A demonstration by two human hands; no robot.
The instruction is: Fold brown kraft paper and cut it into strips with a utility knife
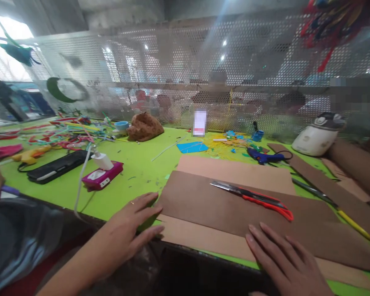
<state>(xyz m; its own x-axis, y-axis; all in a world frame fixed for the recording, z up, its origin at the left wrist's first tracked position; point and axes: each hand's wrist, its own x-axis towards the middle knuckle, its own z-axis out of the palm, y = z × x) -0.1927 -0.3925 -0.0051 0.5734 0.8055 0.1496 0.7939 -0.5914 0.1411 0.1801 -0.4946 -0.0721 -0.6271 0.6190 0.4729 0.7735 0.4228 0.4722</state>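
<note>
My left hand (138, 224) is at the left edge of a dark brown sheet (197, 201), fingers apart and holding nothing. My right hand (280, 257) rests with spread fingers on the sheet's front part. A lighter tan sheet (234, 168) shows behind and in front of the brown one, partly covered by it. On top of the brown sheet lies a red and black utility knife (253, 197), its blade out and pointing left. To the right, a yellow-handled tool with a dark metal end (336, 203) lies over the sheets.
A purple power strip (103, 176) with a white plug and cable stands left, near a black case (60, 166). A blue glue gun (263, 156), scraps and a brown lump (144, 126) lie farther back. Other people's arms (354, 164) reach in from both sides; a white bottle (314, 137) stands right.
</note>
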